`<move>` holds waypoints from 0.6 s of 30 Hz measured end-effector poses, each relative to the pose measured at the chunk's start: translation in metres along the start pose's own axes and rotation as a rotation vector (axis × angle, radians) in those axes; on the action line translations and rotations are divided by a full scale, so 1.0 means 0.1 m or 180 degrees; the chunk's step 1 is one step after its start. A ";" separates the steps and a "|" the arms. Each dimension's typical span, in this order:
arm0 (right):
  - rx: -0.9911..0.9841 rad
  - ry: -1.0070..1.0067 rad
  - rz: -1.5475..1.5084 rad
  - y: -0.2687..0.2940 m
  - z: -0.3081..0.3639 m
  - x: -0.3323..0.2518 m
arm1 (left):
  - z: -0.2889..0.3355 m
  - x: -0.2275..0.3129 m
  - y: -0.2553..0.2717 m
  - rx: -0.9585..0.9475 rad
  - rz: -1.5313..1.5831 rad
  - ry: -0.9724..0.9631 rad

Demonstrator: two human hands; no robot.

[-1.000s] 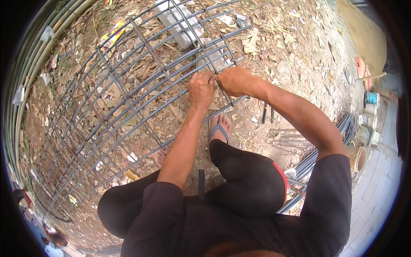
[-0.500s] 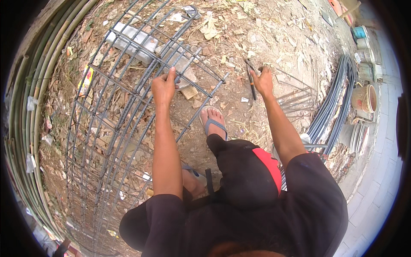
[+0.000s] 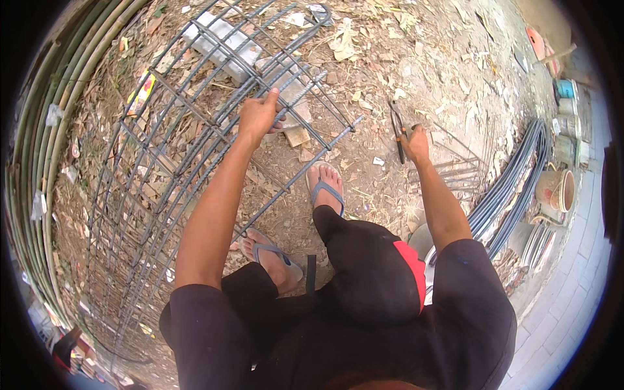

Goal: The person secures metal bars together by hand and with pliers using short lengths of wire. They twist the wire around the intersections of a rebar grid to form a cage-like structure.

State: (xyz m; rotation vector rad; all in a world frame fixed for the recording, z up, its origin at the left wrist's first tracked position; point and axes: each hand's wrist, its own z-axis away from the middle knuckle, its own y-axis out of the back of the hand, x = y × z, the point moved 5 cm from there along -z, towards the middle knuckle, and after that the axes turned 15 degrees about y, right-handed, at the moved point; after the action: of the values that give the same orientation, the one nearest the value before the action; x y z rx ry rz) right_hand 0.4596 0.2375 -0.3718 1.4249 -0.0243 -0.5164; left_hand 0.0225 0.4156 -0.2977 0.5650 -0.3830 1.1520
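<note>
A long cage of steel rebar (image 3: 188, 104) stretches across the left of the ground, its bars tied into a grid. My left hand (image 3: 259, 118) is closed round a bar near its far end, thumb pointing away from me. To the right, my right hand (image 3: 416, 145) grips a pair of pincers (image 3: 396, 123) by the handles, which are dark with orange. The jaws point away, above the ground and apart from the cage. Part of the fingers of both hands is hidden.
Grey concrete blocks (image 3: 224, 47) and a small wood piece (image 3: 298, 136) lie at the cage's far end. Bamboo poles (image 3: 58, 123) line the left. At right are thin bent rods (image 3: 455, 170), a bundle of bars (image 3: 520, 175) and buckets (image 3: 554, 188). Dry leaves litter the dirt.
My view has shifted, and the cage's far end now appears a little further right. The pincers, in my right hand, have also moved rightward in view. My left hand remains on the cage.
</note>
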 end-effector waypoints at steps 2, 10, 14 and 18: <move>-0.0131 0.0438 -0.0034 -0.02 0.06 -0.06 | -0.02 0.04 0.12 0.0065 0.0087 0.0075; -0.0093 0.0618 0.0289 0.01 0.03 -0.19 | -0.14 -0.04 0.19 -0.0528 -0.1732 -0.0716; 0.0084 0.0533 0.0199 0.11 0.05 -0.07 | -0.20 -0.09 0.14 -0.1005 -0.0245 -0.0008; 0.0029 0.0870 0.0073 -0.03 0.22 -0.19 | -0.15 -0.02 0.07 -0.0654 -0.0209 -0.0300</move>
State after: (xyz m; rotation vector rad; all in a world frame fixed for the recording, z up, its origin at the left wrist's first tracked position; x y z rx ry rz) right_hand 0.4348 0.2238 -0.3660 1.4920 0.1760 -0.2996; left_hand 0.0149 0.4249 -0.3090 0.4495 -0.5533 1.0114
